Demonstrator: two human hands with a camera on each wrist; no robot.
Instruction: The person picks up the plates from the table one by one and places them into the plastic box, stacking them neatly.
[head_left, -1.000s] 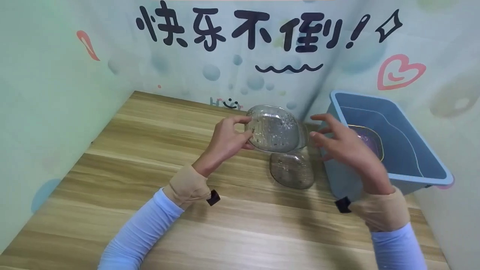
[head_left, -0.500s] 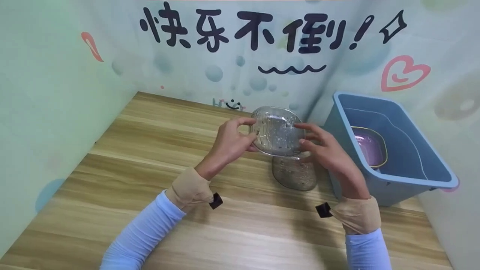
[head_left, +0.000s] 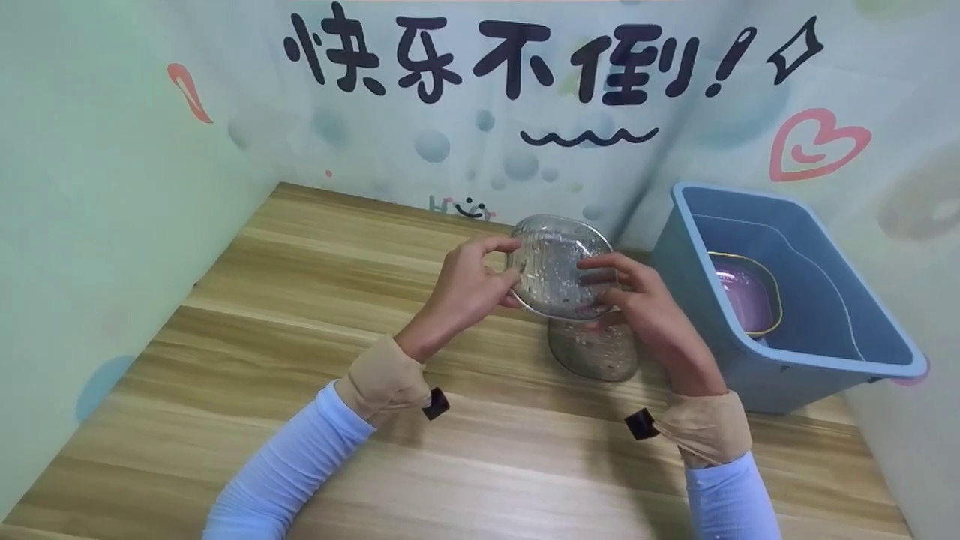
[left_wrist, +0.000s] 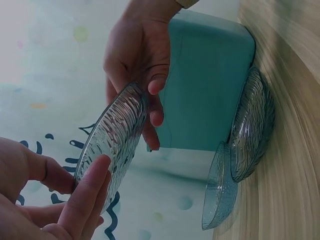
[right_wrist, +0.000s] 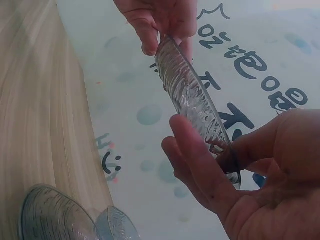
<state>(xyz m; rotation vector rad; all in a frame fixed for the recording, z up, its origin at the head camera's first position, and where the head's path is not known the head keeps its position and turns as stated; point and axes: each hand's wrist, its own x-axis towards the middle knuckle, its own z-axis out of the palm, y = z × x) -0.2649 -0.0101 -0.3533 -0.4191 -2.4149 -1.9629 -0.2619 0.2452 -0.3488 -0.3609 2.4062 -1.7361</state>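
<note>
A clear, grey-tinted dish [head_left: 551, 259] with a ribbed surface is held up tilted above the table, between both hands. My left hand [head_left: 474, 281] pinches its left edge, thumb on one face and fingers on the other. On the opposite edge, my right hand [head_left: 646, 304] grips with fingers spread over one face and the thumb across the other, as the right wrist view shows. Beneath it a similar ribbed dish [head_left: 592, 352] stands on the table, partly covered by the held one. A lighter bluish clear bowl [left_wrist: 220, 190] appears beside that dish in the left wrist view.
A blue plastic bin [head_left: 787, 360] stands at the right, close to the right hand. Inside it lies a purple dish [head_left: 750, 296] with a gold rim. The wood-grain table [head_left: 300, 300] meets a printed wall cloth [head_left: 375, 135] at the back.
My right hand has come left from beside the bin and taken hold of the dish's right edge. The left hand keeps its pinch. The whole scene shifts slightly right in the view.
</note>
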